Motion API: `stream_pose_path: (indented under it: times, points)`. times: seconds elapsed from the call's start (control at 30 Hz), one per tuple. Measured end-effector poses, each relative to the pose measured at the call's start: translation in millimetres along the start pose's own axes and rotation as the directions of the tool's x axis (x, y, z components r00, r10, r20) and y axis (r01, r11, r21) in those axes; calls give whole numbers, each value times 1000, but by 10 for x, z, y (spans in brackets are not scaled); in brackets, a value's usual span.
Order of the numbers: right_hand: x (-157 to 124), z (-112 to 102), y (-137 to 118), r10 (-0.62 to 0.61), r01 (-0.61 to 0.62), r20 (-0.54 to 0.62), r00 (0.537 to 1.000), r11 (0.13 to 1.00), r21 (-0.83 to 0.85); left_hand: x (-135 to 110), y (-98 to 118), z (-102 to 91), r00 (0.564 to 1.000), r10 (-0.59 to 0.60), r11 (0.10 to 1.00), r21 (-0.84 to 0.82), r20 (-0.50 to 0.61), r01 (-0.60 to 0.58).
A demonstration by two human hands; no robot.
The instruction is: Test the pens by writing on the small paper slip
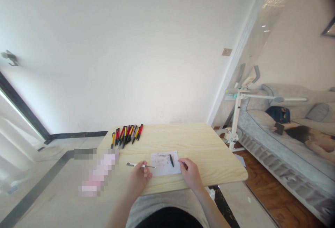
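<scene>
Seated at a pale wooden table (206,144), both forearms in view

Left hand (140,176): fingers pinched together on a thin pen refill (131,164), which lies nearly level just above the table, its narrow tip pointing right to the edge of a scribbled slip of paper (161,165)

Right hand (190,175): resting at the paper's right edge, fingers curled, something small and dark at the fingertips; cannot tell whether it is gripped or only touched

Short black pen piece (171,160) lies on the paper between the two hands, touched by neither

Row of red, yellow and black pens (127,134) at the far left of the table, well apart from the hands

Handling, as judged: refill very light, slender, likely to bend if pressed along its length and to roll if set down; best pinched near the middle or thicker end, clear of the inky tip. Paper thin, will slide unless pinned

Background: someone lying on a grey sofa (285,144) to the right
</scene>
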State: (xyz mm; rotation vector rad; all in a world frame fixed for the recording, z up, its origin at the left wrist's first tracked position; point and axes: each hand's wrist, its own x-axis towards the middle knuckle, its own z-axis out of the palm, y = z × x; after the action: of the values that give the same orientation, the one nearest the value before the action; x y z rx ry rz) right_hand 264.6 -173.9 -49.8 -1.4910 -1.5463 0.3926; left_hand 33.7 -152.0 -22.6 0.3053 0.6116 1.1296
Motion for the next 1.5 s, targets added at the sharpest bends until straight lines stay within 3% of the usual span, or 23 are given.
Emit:
stream_pose_path:
  times: [0.3,1.5]
  points:
    - [6,5,36,94,-93,-17,995,994,56,30,2,-59,1000,-3,1000,-23,30,3]
    - [-18,4,-15,45,-43,42,998,997,-59,48,-9,-89,999,3,1000,-31,43,-2]
